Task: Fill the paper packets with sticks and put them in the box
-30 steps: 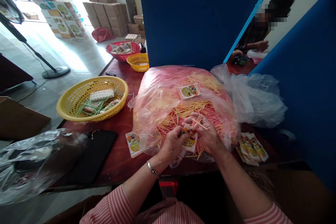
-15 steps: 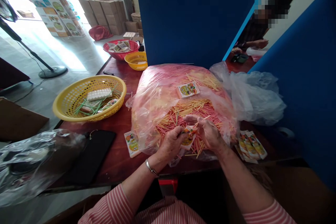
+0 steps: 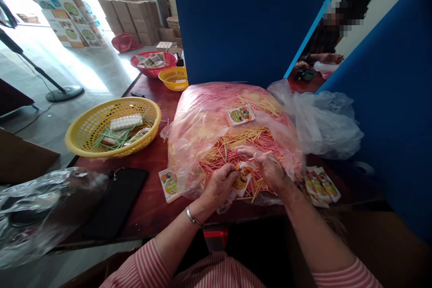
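Note:
My left hand (image 3: 220, 183) pinches the edge of a small printed packet (image 3: 244, 177), holding it upright over the heap of sticks. Just to its right, my right hand (image 3: 272, 170) has its thumb closed on a thin pale stick (image 3: 267, 153), and its fingers reach left above the packet. Thin pink and yellow sticks (image 3: 248, 137) fill a large clear plastic bag (image 3: 194, 128) that lies open beneath both hands. On top of the bag rests a printed packet pile (image 3: 240, 115). Another printed packet (image 3: 168, 185) lies by the bag's left front corner.
A yellow basket (image 3: 78, 146) with green sticks and packs stands left, near a black pouch (image 3: 116, 200). Several printed packets (image 3: 321, 186) lie at right. Smaller yellow (image 3: 173, 82) and red (image 3: 153, 72) baskets stand behind. Blue panels (image 3: 236, 22) border the table; a co-worker (image 3: 324, 38) sits beyond.
The packet in my left hand has turned and its top looks more spread. My right hand has shifted slightly, still with the stick. The co-worker's hands have come together.

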A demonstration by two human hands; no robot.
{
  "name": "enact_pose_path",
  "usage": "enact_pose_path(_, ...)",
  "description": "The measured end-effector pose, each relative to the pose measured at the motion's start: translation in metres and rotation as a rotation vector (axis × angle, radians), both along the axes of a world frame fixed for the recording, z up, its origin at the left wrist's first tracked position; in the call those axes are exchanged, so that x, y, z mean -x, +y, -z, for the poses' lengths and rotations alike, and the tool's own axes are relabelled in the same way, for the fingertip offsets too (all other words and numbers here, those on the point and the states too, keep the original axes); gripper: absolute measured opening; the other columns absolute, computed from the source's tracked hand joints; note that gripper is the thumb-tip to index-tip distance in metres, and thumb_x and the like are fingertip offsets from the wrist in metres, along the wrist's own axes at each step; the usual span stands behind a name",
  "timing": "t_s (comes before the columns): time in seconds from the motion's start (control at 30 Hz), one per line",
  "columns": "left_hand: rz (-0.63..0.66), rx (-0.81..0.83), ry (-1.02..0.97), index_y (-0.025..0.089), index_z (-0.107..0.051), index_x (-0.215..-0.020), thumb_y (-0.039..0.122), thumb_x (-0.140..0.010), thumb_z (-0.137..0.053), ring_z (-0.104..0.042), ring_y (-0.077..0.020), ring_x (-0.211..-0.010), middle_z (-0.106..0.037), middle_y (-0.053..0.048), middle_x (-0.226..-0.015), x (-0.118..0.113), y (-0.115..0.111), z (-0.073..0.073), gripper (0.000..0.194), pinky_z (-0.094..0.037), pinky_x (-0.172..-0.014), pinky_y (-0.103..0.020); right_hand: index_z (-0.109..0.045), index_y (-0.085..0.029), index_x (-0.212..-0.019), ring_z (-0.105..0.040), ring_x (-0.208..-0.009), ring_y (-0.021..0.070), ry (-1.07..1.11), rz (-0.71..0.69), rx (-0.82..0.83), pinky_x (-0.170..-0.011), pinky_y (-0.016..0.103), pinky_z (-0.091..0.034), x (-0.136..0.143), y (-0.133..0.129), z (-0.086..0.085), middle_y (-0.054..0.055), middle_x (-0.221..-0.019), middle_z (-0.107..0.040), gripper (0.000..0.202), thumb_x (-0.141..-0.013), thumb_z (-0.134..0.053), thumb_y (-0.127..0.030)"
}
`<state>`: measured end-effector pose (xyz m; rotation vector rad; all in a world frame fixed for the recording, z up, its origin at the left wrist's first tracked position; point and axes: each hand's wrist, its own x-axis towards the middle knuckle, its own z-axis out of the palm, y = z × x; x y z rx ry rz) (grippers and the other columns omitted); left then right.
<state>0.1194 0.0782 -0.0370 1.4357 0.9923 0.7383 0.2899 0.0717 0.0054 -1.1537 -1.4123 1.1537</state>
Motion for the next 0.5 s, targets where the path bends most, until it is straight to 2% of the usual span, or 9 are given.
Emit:
enact_pose_path(0.07,0.007,-0.007,-0.022,0.017,-0.059,-0.08,0.029,-0.082,-0.052,-0.051,-0.0111,-0.068,-0.059,0.0,-0.074,0.0,0.0,-0.001,0.014,-0.043,-0.064,-0.023,-0.07,-0.023,-0.106,-0.044,-0.126,0.0238,-0.095,-0.068,0.021,-0.112,0.045,-0.024,0.0,0.001,-0.002,0.004,-0.122,-0.062,0.034,-0.086,-0.043,-0.032)
enact_pose_path(0.13,0.026,-0.016,-0.033,0.017,-0.059,-0.081,0.029,-0.082,-0.053,-0.049,-0.0107,-0.067,-0.058,0.0,-0.074,0.0,0.0,-0.001,0.013,-0.043,-0.064,-0.022,-0.065,-0.024,-0.114,-0.042,-0.128,0.0239,-0.142,-0.117,0.081,-0.113,0.046,-0.023,0.001,0.0,-0.001,0.004,-0.127,-0.059,0.034,-0.084,-0.049,-0.03)
enact_pose_path(0.23,0.029,0.026,-0.087,0.016,-0.06,-0.081,0.029,-0.081,-0.055,-0.05,-0.0106,-0.067,-0.058,0.0,-0.074,-0.001,0.0,-0.001,0.014,-0.043,-0.064,-0.022,-0.046,-0.029,-0.133,-0.043,-0.127,0.0215,-0.031,-0.088,0.126,-0.109,0.045,-0.03,0.004,-0.002,0.002,0.004,-0.135,-0.051,0.047,-0.087,-0.049,-0.029)
enact_pose_path(0.3,0.006,0.098,-0.153,0.016,-0.059,-0.08,0.03,-0.08,-0.057,-0.051,-0.0104,-0.068,-0.059,0.0,-0.075,-0.002,-0.001,-0.001,0.014,-0.044,-0.064,-0.022,-0.038,-0.033,-0.137,-0.046,-0.126,0.0197,0.063,-0.043,0.09,-0.105,0.043,-0.036,0.006,-0.005,0.003,0.003,-0.136,-0.051,0.047,-0.091,-0.044,-0.03)
enact_pose_path(0.37,-0.015,0.177,-0.219,0.015,-0.058,-0.08,0.029,-0.078,-0.059,-0.051,-0.01,-0.067,-0.058,0.001,-0.074,-0.003,-0.002,-0.002,0.014,-0.044,-0.063,-0.022,-0.045,-0.032,-0.133,-0.048,-0.123,0.0198,0.008,-0.046,0.041,-0.103,0.042,-0.038,0.007,-0.007,0.002,0.003,-0.132,-0.054,0.041,-0.093,-0.041,-0.031)
enact_pose_path(0.43,-0.024,0.234,-0.271,0.015,-0.057,-0.079,0.029,-0.076,-0.061,-0.05,-0.0092,-0.064,-0.057,0.002,-0.072,-0.004,-0.002,-0.006,0.015,-0.044,-0.061,-0.021,-0.054,-0.029,-0.125,-0.049,-0.122,0.0209,-0.165,-0.064,-0.015,-0.104,0.041,-0.037,0.007,-0.01,0.001,0.004,-0.127,-0.058,0.035,-0.093,-0.041,-0.031)
enact_pose_path(0.5,-0.024,0.268,-0.291,0.014,-0.058,-0.079,0.029,-0.076,-0.062,-0.049,-0.0085,-0.062,-0.056,0.002,-0.07,-0.004,-0.003,-0.011,0.016,-0.043,-0.059,-0.021,-0.054,-0.027,-0.125,-0.05,-0.121,0.0217,-0.303,-0.047,-0.063,-0.105,0.041,-0.037,0.008,-0.014,0.002,0.006,-0.128,-0.057,0.036,-0.091,-0.045,-0.03)
